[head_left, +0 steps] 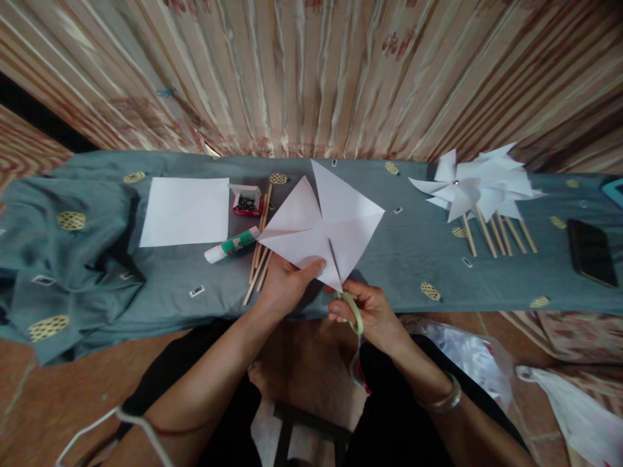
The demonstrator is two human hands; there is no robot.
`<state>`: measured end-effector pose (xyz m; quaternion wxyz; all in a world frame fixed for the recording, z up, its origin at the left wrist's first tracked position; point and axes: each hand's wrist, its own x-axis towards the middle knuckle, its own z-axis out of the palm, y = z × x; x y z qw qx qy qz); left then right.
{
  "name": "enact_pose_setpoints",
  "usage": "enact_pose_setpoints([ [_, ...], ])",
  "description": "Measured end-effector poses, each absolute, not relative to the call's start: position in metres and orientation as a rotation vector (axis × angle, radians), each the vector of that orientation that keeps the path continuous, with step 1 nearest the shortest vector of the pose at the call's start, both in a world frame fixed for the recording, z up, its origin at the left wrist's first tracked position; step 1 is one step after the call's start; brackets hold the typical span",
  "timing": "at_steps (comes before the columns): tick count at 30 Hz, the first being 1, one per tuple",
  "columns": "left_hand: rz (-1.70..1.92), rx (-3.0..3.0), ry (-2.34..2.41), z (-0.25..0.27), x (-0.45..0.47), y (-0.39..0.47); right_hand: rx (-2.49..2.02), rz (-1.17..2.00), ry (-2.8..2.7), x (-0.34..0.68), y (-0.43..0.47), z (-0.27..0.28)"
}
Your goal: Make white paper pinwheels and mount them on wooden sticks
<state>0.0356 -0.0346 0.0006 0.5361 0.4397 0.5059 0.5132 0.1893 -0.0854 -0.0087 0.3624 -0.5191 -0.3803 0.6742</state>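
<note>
A white paper square (350,201) with slits running in from its corners is held over the front of the cloth-covered bench. My left hand (287,279) pinches its lower left side, thumb on top and fingers hidden beneath. At the near corner my right hand (367,311) grips scissors (353,311) by their pale green handles. One dark blade shows above the paper, lying along the slit at that corner. Behind my left hand lie several thin wooden sticks (263,259), partly covered by the paper. A glue stick (233,244) with a green label rests beside them.
A stack of white paper (187,211) lies at left, near an open small red box (246,200) of dark bits. Several paper pinwheels (479,185) on sticks lie at right, with a black phone (591,253) beyond. Bunched cloth (87,246) covers the far left; a curtain (292,78) hangs behind.
</note>
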Motion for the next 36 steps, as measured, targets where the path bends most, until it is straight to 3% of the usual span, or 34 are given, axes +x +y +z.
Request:
enact_pose_setpoints([
  [36, 1.155, 1.120, 1.195, -0.0014, 0.0342, -0.0375, -1.337, 1.766, -0.967, 0.1877, -0.0816, -0.0047],
])
